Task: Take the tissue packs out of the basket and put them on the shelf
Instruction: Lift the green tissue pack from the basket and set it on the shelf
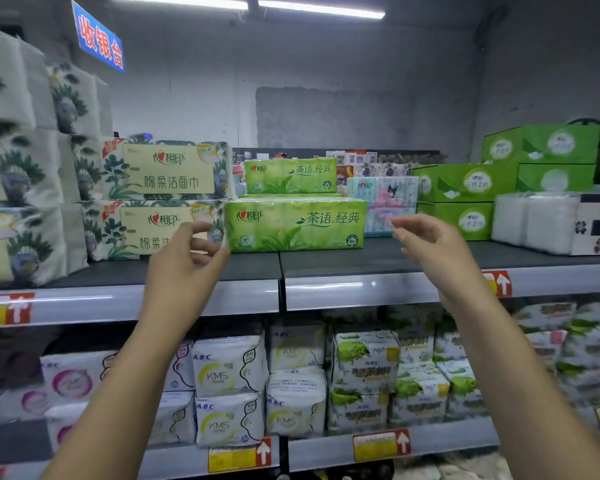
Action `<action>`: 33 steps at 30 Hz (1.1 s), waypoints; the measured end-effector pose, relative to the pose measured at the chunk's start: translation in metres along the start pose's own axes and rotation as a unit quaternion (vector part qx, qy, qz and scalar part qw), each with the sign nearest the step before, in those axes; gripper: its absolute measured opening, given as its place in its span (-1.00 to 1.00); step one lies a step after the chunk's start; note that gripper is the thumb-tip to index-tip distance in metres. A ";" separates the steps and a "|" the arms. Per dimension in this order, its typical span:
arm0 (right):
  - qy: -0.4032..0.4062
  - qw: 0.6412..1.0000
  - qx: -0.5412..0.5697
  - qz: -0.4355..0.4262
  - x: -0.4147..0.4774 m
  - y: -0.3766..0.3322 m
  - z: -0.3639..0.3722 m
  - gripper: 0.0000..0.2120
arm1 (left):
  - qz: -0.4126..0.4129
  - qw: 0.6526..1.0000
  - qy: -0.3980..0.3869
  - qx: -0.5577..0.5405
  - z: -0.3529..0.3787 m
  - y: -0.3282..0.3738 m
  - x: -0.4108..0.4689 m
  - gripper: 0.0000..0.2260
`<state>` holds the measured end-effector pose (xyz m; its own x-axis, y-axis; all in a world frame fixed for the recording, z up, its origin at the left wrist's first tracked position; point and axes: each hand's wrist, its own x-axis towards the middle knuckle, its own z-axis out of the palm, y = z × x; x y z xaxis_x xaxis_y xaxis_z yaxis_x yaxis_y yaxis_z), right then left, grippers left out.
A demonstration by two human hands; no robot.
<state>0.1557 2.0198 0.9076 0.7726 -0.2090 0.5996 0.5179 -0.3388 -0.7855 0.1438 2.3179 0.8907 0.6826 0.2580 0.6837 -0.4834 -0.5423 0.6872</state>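
- Green tissue pack (295, 225) sits on the upper shelf (326, 261), flat on its base, long axis running left-right along the shelf front, printed face toward the camera.
- Left hand (184, 252) at the pack's left end; fingertips touching or just about touching the lower left corner. Fingers loosely curled, not clamped round anything.
- Right hand (426, 244) off the pack's right end, a clear gap between them; fingers spread, empty.
- So the pack lies between the two hands, dead ahead; left hand is the nearer one.
- Second green pack (290, 175) behind and higher up, apparently on more green packs; same orientation.
- Floral face-towel packs (163, 199) butt against the left end; pastel cartoon pack (383, 202) just beside the right rear.
- Basket not in view.
- Judgement: pack looks placed; hands releasing or squaring it up, can't tell which. Any nudge would go along the long axis from the left hand.
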 end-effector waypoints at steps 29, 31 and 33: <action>0.010 0.991 0.071 0.113 -0.128 -0.016 -0.020 -0.88 | -0.150 0.963 -0.055 -0.219 -0.039 -0.009 -0.093 -0.90; 0.008 0.990 0.076 0.117 -0.132 -0.014 -0.024 -0.89 | -0.153 0.963 -0.058 -0.213 -0.037 -0.007 -0.103 -0.90; 0.005 0.990 0.080 0.119 -0.136 -0.012 -0.030 -0.89 | -0.144 0.971 -0.055 -0.184 -0.033 -0.005 -0.112 -0.92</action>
<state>0.0331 2.0248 0.8397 0.8768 -0.2742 0.3950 0.3734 -0.1292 -0.9186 0.0519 2.3182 0.8188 0.8627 0.2589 0.4344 -0.4136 -0.1328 0.9007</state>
